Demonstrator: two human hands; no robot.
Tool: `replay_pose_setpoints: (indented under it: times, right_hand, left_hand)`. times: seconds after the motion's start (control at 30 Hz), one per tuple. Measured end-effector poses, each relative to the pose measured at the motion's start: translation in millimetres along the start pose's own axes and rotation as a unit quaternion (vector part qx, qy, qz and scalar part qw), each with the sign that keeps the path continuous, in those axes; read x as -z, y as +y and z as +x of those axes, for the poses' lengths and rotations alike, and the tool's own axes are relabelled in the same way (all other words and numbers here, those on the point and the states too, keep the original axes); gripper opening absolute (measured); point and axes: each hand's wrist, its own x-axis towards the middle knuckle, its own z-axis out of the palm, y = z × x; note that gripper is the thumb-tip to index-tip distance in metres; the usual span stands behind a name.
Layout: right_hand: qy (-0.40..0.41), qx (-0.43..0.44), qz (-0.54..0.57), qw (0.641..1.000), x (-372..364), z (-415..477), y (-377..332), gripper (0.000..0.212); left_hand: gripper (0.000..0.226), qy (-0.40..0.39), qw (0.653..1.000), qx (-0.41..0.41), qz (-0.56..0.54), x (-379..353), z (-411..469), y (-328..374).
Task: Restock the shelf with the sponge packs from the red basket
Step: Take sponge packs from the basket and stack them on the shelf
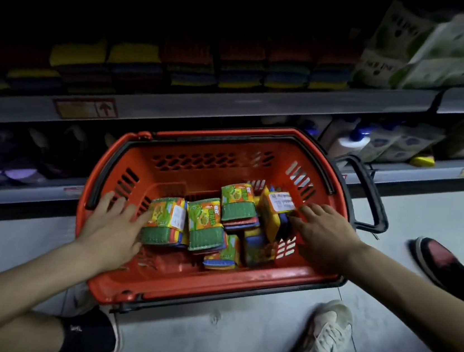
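1. Head view: the red basket (211,290) sits on the floor in front of the shelf (204,105), with sponge packs (205,225) jumbled inside it.
2. The left hand (115,220), fingers spread, touches the leftmost pack (165,221) by the basket's left wall.
3. The right hand (323,231), fingers spread, reaches in at the basket's right wall, beside a tilted pack (274,210).

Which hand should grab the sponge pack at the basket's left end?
Left. The left hand lies beside that sponge pack, thumb against it; the right hand reaches the white-labelled pack across the red basket.
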Motion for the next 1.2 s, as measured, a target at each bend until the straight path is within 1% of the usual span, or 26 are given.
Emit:
replay_pose_setpoints:
  times: [0.13, 0.2, 0.27, 0.43, 0.53, 0.63, 0.83, 1.0, 1.13, 1.2]
  right_hand:
    - [-0.011, -0.007, -0.004, 1.000, 0.8, 2.6, 7.3, 0.056]
    - [-0.021, -0.017, -0.012, 1.000, -0.4, 0.3, 10.3, 0.054]
    - [-0.034, -0.033, -0.017, 0.999, -2.5, -3.4, 14.1, 0.052]
    - [-0.056, -0.068, -0.020, 0.996, -12.1, -14.7, 25.9, 0.048]
    - [-0.057, -0.088, -0.013, 0.994, -19.8, -23.7, 31.2, 0.052]
    - [-0.063, -0.111, 0.004, 0.992, -26.4, -33.6, 37.3, 0.053]
    - [-0.095, -0.181, 0.028, 0.978, -25.5, -42.0, 40.3, 0.056]
    - [-0.098, -0.238, 0.008, 0.966, -27.7, -35.1, 24.3, 0.057]
    - [-0.075, -0.226, 0.006, 0.971, -27.9, -29.1, 14.6, 0.055]
    - [-0.066, -0.215, 0.017, 0.974, -27.1, -24.7, 12.0, 0.061]
  left_hand:
    - [0.076, -0.108, 0.987, 0.009, 0.116, 17.4, 9.8, 6.4]
    - [0.074, -0.142, 0.980, 0.014, 0.139, 23.1, 14.4, 13.5]
    - [0.072, -0.159, 0.976, 0.021, 0.148, 30.2, 19.2, 21.8]
    - [0.071, -0.142, 0.976, 0.007, 0.165, 41.2, 30.8, 42.2]
    - [0.071, -0.127, 0.978, 0.009, 0.167, 47.1, 37.8, 53.1]
    - [0.070, -0.115, 0.984, 0.002, 0.136, 57.8, 40.9, 62.2]
    - [0.069, -0.055, 0.996, -0.013, 0.067, 74.0, 43.1, 81.6]
    - [0.073, -0.001, 0.998, -0.032, 0.049, 76.3, 44.8, 87.3]
    - [0.074, 0.000, 0.998, -0.031, 0.057, 74.7, 51.7, 91.4]
    - [0.074, 0.004, 0.998, -0.039, 0.046, 77.8, 57.1, 96.9]
